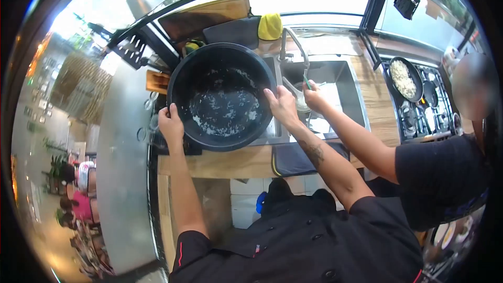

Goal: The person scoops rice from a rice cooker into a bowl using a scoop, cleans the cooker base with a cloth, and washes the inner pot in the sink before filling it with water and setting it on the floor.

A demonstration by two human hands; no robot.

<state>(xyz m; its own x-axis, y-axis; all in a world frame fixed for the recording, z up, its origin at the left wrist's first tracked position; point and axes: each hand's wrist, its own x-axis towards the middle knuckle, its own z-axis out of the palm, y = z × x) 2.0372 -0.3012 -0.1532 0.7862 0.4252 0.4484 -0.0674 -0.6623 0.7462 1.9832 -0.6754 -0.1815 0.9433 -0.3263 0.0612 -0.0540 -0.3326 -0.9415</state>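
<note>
A large round black pot (222, 91) is held up between my two hands, tilted so its inside shows, with white rice-like bits stuck to the bottom and lower wall. My left hand (171, 120) grips its left rim. At the right rim my right hand (282, 104) is closed on the pot's edge. Just right of my right hand, a co-worker's hand (313, 97) holds something thin and green over the metal sink (343, 89). A curved faucet (301, 47) stands behind it.
A pan of white food (404, 78) sits on the stove (429, 105) at right. The co-worker stands close on my right. Behind the pot are cutting boards (209, 15) and a yellow cloth (270, 26). A dark cloth (306, 158) hangs at the counter's front edge.
</note>
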